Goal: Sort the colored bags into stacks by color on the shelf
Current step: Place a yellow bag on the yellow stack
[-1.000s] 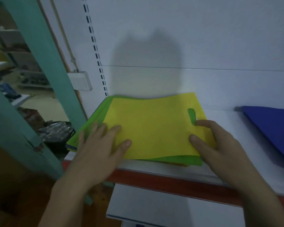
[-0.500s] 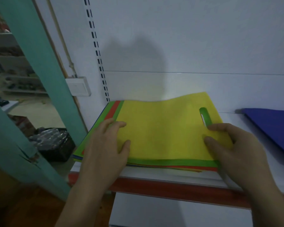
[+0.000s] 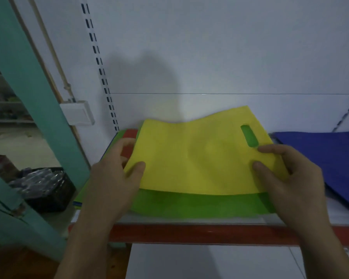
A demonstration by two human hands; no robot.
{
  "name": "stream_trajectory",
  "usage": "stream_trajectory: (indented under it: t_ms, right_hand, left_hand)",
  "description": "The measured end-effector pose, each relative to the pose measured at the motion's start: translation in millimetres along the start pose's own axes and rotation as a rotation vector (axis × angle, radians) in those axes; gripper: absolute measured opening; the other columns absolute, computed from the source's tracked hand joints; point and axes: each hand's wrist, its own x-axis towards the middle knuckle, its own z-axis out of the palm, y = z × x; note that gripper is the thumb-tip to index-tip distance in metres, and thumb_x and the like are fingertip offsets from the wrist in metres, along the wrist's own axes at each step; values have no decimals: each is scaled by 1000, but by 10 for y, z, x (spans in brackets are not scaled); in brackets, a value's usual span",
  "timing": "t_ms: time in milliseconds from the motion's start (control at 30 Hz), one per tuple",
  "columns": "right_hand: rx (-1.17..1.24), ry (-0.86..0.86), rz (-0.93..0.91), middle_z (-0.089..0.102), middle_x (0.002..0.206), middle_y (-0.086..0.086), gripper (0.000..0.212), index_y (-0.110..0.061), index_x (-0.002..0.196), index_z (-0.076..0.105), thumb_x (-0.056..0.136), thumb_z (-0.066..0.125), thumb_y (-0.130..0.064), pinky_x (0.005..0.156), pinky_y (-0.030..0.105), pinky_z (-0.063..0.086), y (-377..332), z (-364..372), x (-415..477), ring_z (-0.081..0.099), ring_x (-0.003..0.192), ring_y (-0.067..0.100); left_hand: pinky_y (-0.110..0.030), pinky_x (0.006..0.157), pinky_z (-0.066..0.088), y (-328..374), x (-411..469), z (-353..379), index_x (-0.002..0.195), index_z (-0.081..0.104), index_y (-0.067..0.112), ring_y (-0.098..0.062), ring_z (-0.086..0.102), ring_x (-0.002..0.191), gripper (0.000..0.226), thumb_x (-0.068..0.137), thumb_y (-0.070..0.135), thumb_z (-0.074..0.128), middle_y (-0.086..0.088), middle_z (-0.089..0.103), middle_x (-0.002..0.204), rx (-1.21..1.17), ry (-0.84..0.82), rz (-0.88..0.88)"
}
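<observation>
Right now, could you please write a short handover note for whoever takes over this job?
Hands: left hand grips the yellow bag at its left edge; right hand pinches its right edge by the handle slot.
Things: it is partly lifted off the mixed pile, with a green bag next and a red bag showing at left. A blue pile lies apart to the right on the shelf.
Done: blue started.
Left: place yellow, then sort the rest.

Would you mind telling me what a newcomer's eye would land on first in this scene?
The bright yellow bag at the middle of the shelf stands out, gripped at its left edge by the left hand and at its right edge, near the handle cut-out, by the right hand. A green bag lies under it, and a blue bag lies apart to the right.
</observation>
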Motion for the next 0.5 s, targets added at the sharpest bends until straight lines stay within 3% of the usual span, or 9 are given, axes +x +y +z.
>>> stream_trajectory:
  t_ms: [100, 267, 367, 500]
  right_hand:
    - [-9, 42, 1, 65, 89, -14, 25, -33, 105, 66, 84, 75, -26, 55, 29, 48, 65, -173, 34, 62, 75, 5]
    - [-49, 129, 19, 69, 88, -12, 10, -29, 95, 70, 86, 74, -27, 55, 14, 43, 246, -574, 39, 59, 73, 3]
    - [-40, 200, 32, 69, 88, -15, 8, -27, 94, 73, 87, 74, -25, 58, 9, 40, 366, -921, -11, 58, 75, -4]
    - [-48, 279, 56, 70, 91, -17, 7, -29, 91, 73, 86, 75, -25, 62, 6, 40, 570, -1491, -85, 60, 78, -7]
  left_hand:
    - [-48, 64, 58, 106, -44, 77, 117, 53, 43, -9, 69, 73, 36, 89, 29, 70, 11, 69, 91, -210, 25, -5]
    - [-44, 74, 58, 425, -84, 354, 117, 60, 32, -1, 68, 91, 28, 92, 25, 70, 19, 70, 102, -393, -26, 79]
    - [-44, 83, 57, 641, -149, 568, 114, 65, 28, -4, 67, 102, 30, 84, 26, 62, 15, 71, 109, -413, -74, 141]
    - [-36, 83, 57, 1010, -295, 934, 107, 71, 32, -3, 68, 100, 25, 84, 27, 62, 19, 72, 106, -396, -101, 205]
